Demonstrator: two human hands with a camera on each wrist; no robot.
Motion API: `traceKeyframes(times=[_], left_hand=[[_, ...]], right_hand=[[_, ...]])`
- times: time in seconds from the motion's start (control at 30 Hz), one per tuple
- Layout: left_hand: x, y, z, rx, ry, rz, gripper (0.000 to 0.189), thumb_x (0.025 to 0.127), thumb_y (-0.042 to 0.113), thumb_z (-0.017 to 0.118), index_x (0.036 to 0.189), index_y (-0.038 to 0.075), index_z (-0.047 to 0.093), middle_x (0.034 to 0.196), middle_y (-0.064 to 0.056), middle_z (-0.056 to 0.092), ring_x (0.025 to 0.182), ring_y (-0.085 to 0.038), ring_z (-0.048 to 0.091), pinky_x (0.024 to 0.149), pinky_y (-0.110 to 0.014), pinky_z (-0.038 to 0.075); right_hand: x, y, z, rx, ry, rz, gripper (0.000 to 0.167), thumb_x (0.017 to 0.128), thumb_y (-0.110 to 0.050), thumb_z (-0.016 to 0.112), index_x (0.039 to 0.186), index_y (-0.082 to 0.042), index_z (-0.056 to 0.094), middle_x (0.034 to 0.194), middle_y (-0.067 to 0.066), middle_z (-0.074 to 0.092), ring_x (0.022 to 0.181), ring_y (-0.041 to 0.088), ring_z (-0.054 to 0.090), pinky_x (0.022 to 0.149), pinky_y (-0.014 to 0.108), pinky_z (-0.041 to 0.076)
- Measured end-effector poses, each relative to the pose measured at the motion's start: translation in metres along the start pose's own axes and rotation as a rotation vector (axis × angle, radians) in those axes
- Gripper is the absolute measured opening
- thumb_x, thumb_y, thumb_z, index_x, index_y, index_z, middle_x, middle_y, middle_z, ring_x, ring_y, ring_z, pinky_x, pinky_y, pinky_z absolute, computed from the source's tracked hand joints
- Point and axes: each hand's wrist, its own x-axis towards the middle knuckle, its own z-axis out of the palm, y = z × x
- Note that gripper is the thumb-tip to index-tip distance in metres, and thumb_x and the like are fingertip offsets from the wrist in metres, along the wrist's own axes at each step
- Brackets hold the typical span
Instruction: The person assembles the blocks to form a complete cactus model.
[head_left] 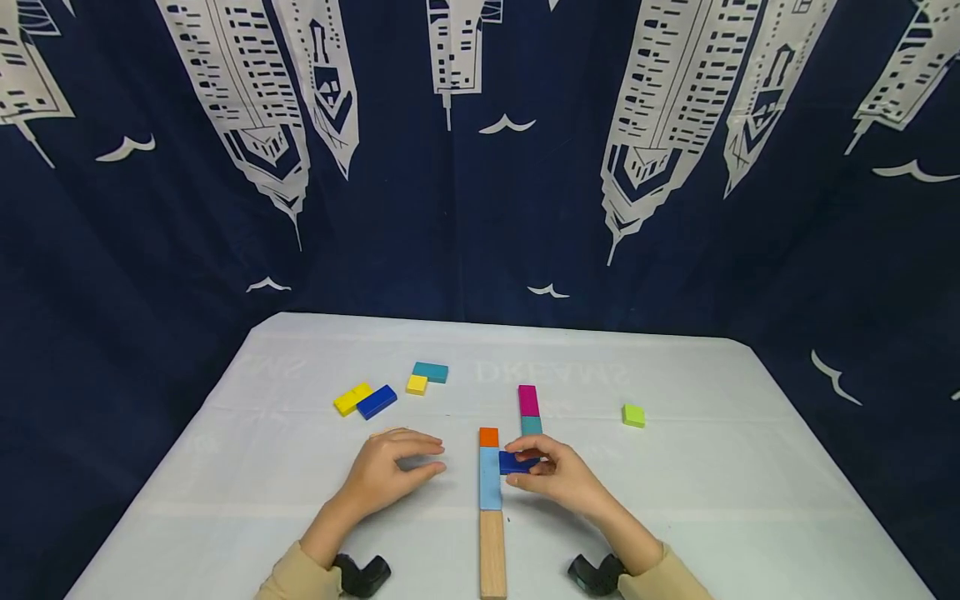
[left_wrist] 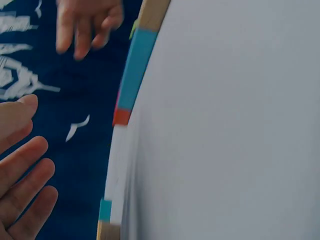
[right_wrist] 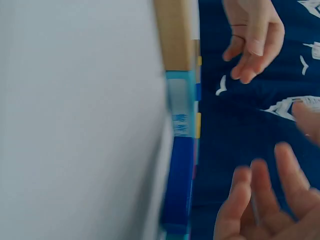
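Observation:
In the head view a row of blocks runs up the table: a bare wooden block (head_left: 492, 554) nearest, then a light blue block (head_left: 490, 478), then an orange cube (head_left: 489, 437). A dark blue block (head_left: 509, 463) lies crosswise against the light blue one's right side. My right hand (head_left: 562, 475) hovers around that dark blue block; the right wrist view shows its spread fingertips apart from the block (right_wrist: 177, 185). To the left of the row, my left hand (head_left: 390, 467) is held over the table with loosely bent fingers and nothing in it.
Beyond the right hand, a magenta block (head_left: 528, 400) lines up with a teal block (head_left: 531, 426). A lime cube (head_left: 633, 416) sits farther right. Back left lie a yellow block (head_left: 351, 400), a blue block (head_left: 377, 402), a yellow cube (head_left: 417, 385) and a teal block (head_left: 431, 372).

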Motion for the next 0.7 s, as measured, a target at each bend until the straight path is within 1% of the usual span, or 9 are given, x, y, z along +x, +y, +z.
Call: traceKeyframes(times=[0.07, 0.1, 0.23, 0.3, 0.37, 0.47, 0.57, 0.63, 0.7], left_hand=[[0.0, -0.008, -0.009, -0.02, 0.021, -0.059, 0.023, 0.074, 0.022, 0.08, 0.093, 0.01, 0.075, 0.095, 0.009, 0.07, 0.089, -0.008, 0.065, 0.077, -0.031, 0.054], [-0.001, -0.011, -0.014, -0.041, 0.029, -0.087, 0.023, 0.074, 0.02, 0.08, 0.094, 0.008, 0.075, 0.095, 0.008, 0.07, 0.088, -0.01, 0.065, 0.075, -0.03, 0.054], [-0.004, -0.024, -0.029, -0.081, 0.053, -0.207, 0.025, 0.073, 0.014, 0.081, 0.096, 0.006, 0.074, 0.098, 0.004, 0.07, 0.09, -0.014, 0.065, 0.074, -0.036, 0.055], [-0.006, -0.03, -0.034, -0.093, 0.048, -0.266, 0.027, 0.074, 0.014, 0.081, 0.098, 0.005, 0.073, 0.1, 0.002, 0.07, 0.092, -0.016, 0.065, 0.076, -0.04, 0.054], [-0.008, -0.036, -0.039, -0.109, 0.035, -0.335, 0.029, 0.074, 0.016, 0.08, 0.1, 0.005, 0.073, 0.103, 0.001, 0.069, 0.096, -0.017, 0.064, 0.079, -0.043, 0.052], [-0.012, -0.043, -0.043, -0.143, 0.015, -0.441, 0.033, 0.074, 0.021, 0.081, 0.102, 0.006, 0.073, 0.106, -0.001, 0.069, 0.1, -0.019, 0.062, 0.085, -0.045, 0.05], [-0.016, -0.049, -0.045, -0.163, -0.01, -0.521, 0.035, 0.074, 0.024, 0.08, 0.104, 0.007, 0.072, 0.109, -0.001, 0.068, 0.102, -0.02, 0.061, 0.088, -0.043, 0.049], [-0.018, -0.052, -0.044, -0.169, -0.038, -0.54, 0.035, 0.075, 0.022, 0.08, 0.106, 0.007, 0.071, 0.11, -0.003, 0.067, 0.102, -0.021, 0.061, 0.088, -0.041, 0.049], [-0.02, -0.053, -0.044, -0.169, -0.064, -0.545, 0.035, 0.076, 0.02, 0.079, 0.107, 0.006, 0.071, 0.111, -0.006, 0.067, 0.102, -0.023, 0.061, 0.087, -0.04, 0.049]], right_hand=[[-0.003, 0.006, 0.0, -0.032, -0.054, -0.078, 0.038, 0.081, -0.02, 0.075, 0.114, -0.004, 0.063, 0.117, 0.011, 0.06, 0.106, 0.027, 0.054, 0.082, 0.03, 0.049], [-0.004, 0.008, 0.001, -0.043, -0.076, -0.111, 0.038, 0.08, -0.02, 0.075, 0.113, -0.005, 0.064, 0.117, 0.01, 0.061, 0.107, 0.025, 0.054, 0.082, 0.03, 0.049], [-0.007, 0.014, 0.001, -0.089, -0.127, -0.229, 0.037, 0.078, -0.024, 0.077, 0.111, -0.008, 0.067, 0.117, 0.005, 0.062, 0.109, 0.016, 0.054, 0.083, 0.03, 0.048], [-0.008, 0.016, 0.002, -0.116, -0.141, -0.269, 0.038, 0.077, -0.023, 0.078, 0.11, -0.009, 0.067, 0.116, 0.004, 0.062, 0.11, 0.016, 0.054, 0.087, 0.03, 0.047], [-0.009, 0.018, 0.003, -0.151, -0.151, -0.306, 0.039, 0.075, -0.022, 0.08, 0.11, -0.008, 0.068, 0.115, 0.005, 0.063, 0.11, 0.019, 0.054, 0.089, 0.029, 0.046], [-0.01, 0.018, 0.006, -0.185, -0.154, -0.334, 0.041, 0.072, -0.017, 0.082, 0.108, -0.006, 0.068, 0.115, 0.009, 0.063, 0.111, 0.025, 0.053, 0.093, 0.029, 0.044], [-0.013, 0.01, 0.007, -0.207, -0.15, -0.336, 0.04, 0.069, -0.013, 0.083, 0.106, -0.004, 0.069, 0.113, 0.012, 0.063, 0.109, 0.028, 0.054, 0.092, 0.028, 0.044], [-0.015, 0.004, 0.007, -0.219, -0.151, -0.337, 0.039, 0.069, -0.012, 0.083, 0.104, -0.003, 0.069, 0.112, 0.013, 0.064, 0.107, 0.029, 0.055, 0.091, 0.027, 0.044], [-0.017, -0.002, 0.008, -0.235, -0.153, -0.351, 0.038, 0.069, -0.011, 0.083, 0.103, -0.003, 0.069, 0.11, 0.013, 0.064, 0.105, 0.029, 0.055, 0.09, 0.026, 0.045]])
